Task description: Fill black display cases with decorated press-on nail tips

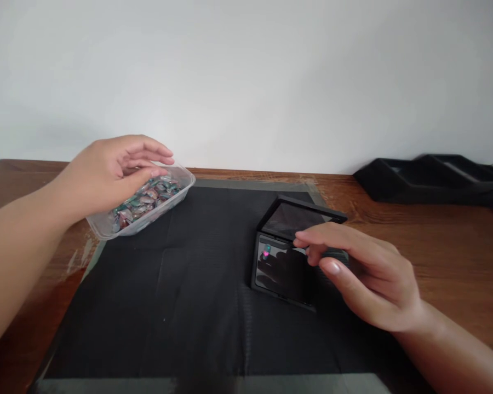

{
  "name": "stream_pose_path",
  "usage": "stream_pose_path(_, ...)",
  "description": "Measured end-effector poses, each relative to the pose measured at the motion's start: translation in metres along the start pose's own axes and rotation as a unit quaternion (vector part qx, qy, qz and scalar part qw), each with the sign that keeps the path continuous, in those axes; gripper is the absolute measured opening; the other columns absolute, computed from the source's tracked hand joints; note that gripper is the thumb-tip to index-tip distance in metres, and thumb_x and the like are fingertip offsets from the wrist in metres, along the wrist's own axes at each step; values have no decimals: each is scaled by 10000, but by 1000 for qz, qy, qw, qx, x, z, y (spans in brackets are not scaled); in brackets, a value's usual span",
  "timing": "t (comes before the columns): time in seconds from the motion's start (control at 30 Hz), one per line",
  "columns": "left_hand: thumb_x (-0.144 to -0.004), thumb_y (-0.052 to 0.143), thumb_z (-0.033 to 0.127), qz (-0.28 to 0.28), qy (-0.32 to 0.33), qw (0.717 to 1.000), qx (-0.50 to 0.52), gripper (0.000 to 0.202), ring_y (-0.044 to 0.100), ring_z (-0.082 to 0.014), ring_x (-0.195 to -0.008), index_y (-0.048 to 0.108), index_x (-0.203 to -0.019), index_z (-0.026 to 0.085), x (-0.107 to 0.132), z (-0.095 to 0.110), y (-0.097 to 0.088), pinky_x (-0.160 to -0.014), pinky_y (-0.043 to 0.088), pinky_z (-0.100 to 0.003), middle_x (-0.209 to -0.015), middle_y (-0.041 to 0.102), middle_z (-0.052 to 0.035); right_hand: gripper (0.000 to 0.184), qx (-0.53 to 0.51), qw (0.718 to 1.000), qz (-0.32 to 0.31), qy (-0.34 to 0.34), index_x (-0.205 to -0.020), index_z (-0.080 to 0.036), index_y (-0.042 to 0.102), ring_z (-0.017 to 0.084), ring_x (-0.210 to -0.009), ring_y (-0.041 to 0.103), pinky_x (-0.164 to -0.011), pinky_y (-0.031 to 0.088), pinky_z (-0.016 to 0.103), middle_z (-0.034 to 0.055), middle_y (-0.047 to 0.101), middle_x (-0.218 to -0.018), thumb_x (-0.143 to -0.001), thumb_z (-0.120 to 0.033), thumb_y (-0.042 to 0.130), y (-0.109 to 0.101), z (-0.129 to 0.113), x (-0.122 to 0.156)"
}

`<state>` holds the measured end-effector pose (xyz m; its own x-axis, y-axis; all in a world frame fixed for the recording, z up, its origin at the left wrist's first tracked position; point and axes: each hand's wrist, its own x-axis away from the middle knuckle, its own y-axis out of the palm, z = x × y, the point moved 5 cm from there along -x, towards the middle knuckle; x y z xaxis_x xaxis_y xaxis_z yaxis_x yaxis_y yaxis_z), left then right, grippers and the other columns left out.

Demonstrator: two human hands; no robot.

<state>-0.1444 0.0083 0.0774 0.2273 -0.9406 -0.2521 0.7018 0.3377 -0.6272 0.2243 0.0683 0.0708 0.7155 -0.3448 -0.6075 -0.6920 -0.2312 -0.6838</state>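
My left hand [121, 169] hovers over a clear plastic tub [181, 194] at the back left, its thumb apart from the fingers and nothing visible between them. Many small shiny wrapped pieces [148, 201] in teal, pink and silver fill the tub. Right of centre lies a black hinged case [285, 298] with its lid [299, 219] raised. One small teal-and-pink piece [267, 251] rests at the upper left of its glossy inner surface. Above the right side of this case is my right hand [363, 279], fingers bent loosely and thumb apart, holding nothing that I can see.
A black mat [181, 306] covers the middle of the wooden table [435, 257]. At the back right stands a black stepped tray [431, 178]. A pale wall [246, 82] rises directly behind the table.
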Motion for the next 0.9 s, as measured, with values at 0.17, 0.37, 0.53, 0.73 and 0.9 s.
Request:
stream_pose_path(0.17, -855, 818, 431, 15, 19, 999, 26, 331, 828, -310, -1125, 799, -1153, 288, -1, -2, 2, -1040, 649, -429, -1191, 862, -80, 281, -4, 1000, -3, -4, -1261, -238, 776, 140, -744, 792, -642, 635, 214, 49, 852, -982, -1008, -143, 700, 0, 0, -1)
stream_pose_path(0.37, -883, 899, 351, 48, 11, 994, 98, 659, 806, -286, -1200, 633, -1471, 223, 9, 23, -3, -987, 685, -371, -1302, 832, -64, 258, -8, 1000, -5, -13, -1232, -218, 773, 135, -776, 806, -661, 632, 196, 43, 846, -956, -1001, -128, 703, 3, 0, -1)
stream_pose_path(0.53, -758, 979, 253, 107, -6, 971, 213, 604, 845, -234, -1004, 703, -1295, 263, 23, 43, 13, -914, 722, -317, -1151, 853, -30, 237, -14, 1000, -8, -16, -1233, -228, 758, 129, -721, 775, -631, 622, 210, 35, 832, -926, -1021, -142, 697, 5, -3, -1)
stream_pose_path(0.73, -708, 999, 201, -65, -177, 880, 436, 526, 855, -177, -915, 731, -1154, 283, 69, 57, 100, -770, 694, -190, -1133, 849, -3, 424, -56, 997, -11, -53, -1270, -183, 740, 123, -766, 760, -633, 623, 204, 65, 832, -993, -976, -462, 867, 12, -15, 3)
stream_pose_path(0.9, -766, 993, 241, -143, -244, 841, 460, 460, 849, -172, -990, 753, -1157, 275, 103, 66, 141, -819, 684, -176, -1209, 849, -33, 473, -50, 995, -13, -83, -1251, -149, 771, 121, -872, 803, -735, 639, 204, 83, 852, -1071, -917, -446, 927, 25, -26, 9)
